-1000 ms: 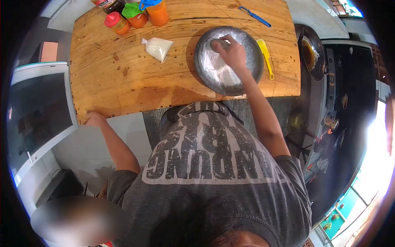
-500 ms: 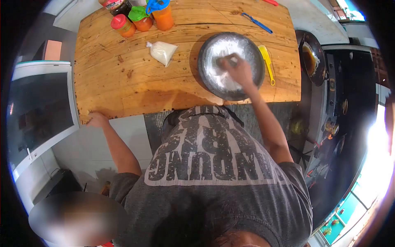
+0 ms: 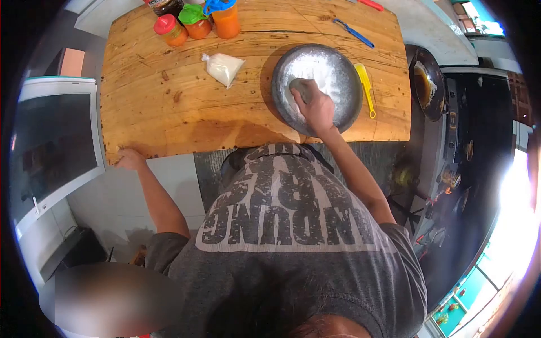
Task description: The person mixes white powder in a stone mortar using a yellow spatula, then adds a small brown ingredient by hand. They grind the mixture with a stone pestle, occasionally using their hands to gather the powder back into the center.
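Note:
A wide, dark stone mortar (image 3: pixel 348 115) sits near the table's front edge, its bowl coated whitish inside. My right hand (image 3: pixel 318 110) is inside it, closed around a short grey-green stone pestle (image 3: pixel 298 85) that leans to the left. My fingers partly cover the pestle, and its lower tip is hidden. Far to the left, my left hand (image 3: pixel 131 159) grasps the front left corner of the wooden table (image 3: pixel 169 124), thumb on top and the other fingers largely hidden. A knotted clear bag of pale contents (image 3: pixel 224 69) lies left of the mortar.
A yellow plastic tool (image 3: pixel 365 87) lies just right of the mortar, with a blue-handled utensil (image 3: pixel 354 34) behind. Several lidded containers, including an orange one with a blue lid (image 3: pixel 227 22), stand at the back left. A wok (image 3: pixel 428 84) and stove lie to the right.
My right hand has shifted left and toward me inside the mortar, with the pestle now tilted left. My left hand stays on the table corner. The view has moved slightly.

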`<state>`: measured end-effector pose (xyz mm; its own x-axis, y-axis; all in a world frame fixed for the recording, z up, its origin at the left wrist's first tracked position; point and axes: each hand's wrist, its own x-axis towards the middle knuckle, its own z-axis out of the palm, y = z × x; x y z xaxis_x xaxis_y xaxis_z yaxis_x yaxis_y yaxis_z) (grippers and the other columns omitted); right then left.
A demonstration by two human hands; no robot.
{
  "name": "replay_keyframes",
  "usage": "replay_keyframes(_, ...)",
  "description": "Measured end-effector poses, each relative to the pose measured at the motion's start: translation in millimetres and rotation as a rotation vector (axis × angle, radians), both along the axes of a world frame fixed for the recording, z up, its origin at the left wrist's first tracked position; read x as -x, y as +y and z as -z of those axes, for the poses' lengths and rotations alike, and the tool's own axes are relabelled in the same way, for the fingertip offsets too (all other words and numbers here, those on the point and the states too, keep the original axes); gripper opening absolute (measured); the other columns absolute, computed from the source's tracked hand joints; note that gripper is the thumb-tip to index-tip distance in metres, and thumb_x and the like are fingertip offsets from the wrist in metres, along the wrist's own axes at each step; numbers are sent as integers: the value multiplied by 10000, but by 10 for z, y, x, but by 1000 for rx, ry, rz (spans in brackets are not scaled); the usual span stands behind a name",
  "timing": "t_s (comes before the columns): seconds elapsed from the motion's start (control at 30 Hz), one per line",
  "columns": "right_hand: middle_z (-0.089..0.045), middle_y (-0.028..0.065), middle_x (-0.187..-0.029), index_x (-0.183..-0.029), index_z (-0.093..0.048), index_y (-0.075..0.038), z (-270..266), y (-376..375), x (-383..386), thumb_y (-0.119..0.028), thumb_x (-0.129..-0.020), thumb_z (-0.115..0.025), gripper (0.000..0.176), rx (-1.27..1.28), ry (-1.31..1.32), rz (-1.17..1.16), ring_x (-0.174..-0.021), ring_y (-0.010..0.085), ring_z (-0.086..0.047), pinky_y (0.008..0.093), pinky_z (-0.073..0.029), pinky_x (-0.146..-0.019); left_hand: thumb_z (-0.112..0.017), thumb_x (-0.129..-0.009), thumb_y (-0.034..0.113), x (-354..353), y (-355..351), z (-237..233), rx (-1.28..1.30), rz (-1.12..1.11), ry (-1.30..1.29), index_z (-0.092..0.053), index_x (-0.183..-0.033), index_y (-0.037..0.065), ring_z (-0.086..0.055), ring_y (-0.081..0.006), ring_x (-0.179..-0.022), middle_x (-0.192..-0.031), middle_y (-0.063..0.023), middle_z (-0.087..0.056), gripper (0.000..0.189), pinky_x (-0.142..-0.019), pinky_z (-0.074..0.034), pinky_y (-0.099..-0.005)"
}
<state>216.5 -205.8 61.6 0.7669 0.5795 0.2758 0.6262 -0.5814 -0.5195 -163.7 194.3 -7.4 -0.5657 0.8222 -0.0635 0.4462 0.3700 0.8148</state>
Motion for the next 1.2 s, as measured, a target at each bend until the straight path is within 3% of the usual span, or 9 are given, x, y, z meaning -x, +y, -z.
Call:
replay_keyframes(0.2,-638,183,-636,-960,-643,-95,-101,119,-678,-439,-831,-650,368,-33,216,84,-599,328,-658,434,-501,-530,-482,-893,401,90,142,175,23,-13,69,-87,-1369,-88,-554,-467,-1022,-1175,-377,-466,789,-803,-507,-530)
replay_keyframes(0.3,-636,184,-637,-966,-657,-103,-163,-159,-398,-446,-813,-668,376,117,336,47,-610,311,-665,423,-510,-552,-474,-895,405,59,133,131,-10,4,77,-68,-1373,-94,-555,-471,-1019,-1167,-382,-471,802,-806,-507,-528)
replay_keyframes(0.47,-625,153,-594,-1031,-618,-152,-59,9,-311,-418,-809,-674,351,227,-27,67,-533,327,-637,399,-491,-468,-480,-895,395,-108,-88,-148,24,3,22,-62,-1389,-78,-552,-479,-1023,-1178,-374,-477,802,-827,-505,-520)
replay_keyframes(0.6,-673,197,-766,-1001,-661,-98,-290,40,-715,-429,-812,-673,381,117,289,154,-777,339,-672,409,-518,-670,-501,-892,375,35,39,83,-58,-21,41,-88,-1385,-58,-552,-478,-1022,-1180,-358,-481,775,-824,-502,-531)
replay_keyframes(0.73,-642,153,-610,-976,-651,-65,-243,-196,-170,-442,-817,-660,409,115,201,74,-547,284,-652,385,-517,-560,-513,-887,349,60,98,121,-63,-5,103,-121,-1362,-58,-555,-472,-1017,-1175,-353,-482,738,-820,-500,-537)
replay_keyframes(0.9,-638,198,-671,-955,-654,-126,-111,48,-500,-422,-808,-678,331,71,43,185,-625,377,-641,423,-497,-540,-510,-885,344,50,63,109,-31,-14,55,-144,-1345,-52,-552,-470,-1025,-1186,-354,-476,709,-832,-494,-534)
replay_keyframes(1.07,-645,169,-635,-954,-664,-81,196,-368,-724,-462,-795,-666,413,-161,469,52,-596,309,-663,379,-498,-546,-496,-886,364,-126,-16,-95,1,-47,65,-156,-1346,-46,-561,-458,-1014,-1175,-345,-492,703,-814,-497,-536)
replay_keyframes(1.1,-639,167,-619,-964,-652,-93,-97,-303,-472,-457,-794,-675,402,99,373,100,-580,303,-659,387,-505,-532,-493,-885,363,-99,-2,-71,7,-46,96,-158,-1348,-44,-563,-456,-1010,-1171,-343,-497,702,-808,-499,-535)
replay_keyframes(1.2,-627,176,-606,-974,-616,-133,-119,-53,-132,-432,-810,-664,344,160,-29,26,-559,324,-644,428,-503,-510,-487,-882,362,-112,-13,-91,36,-68,86,-159,-1359,-38,-573,-454,-984,-1155,-338,-510,704,-793,-504,-525)
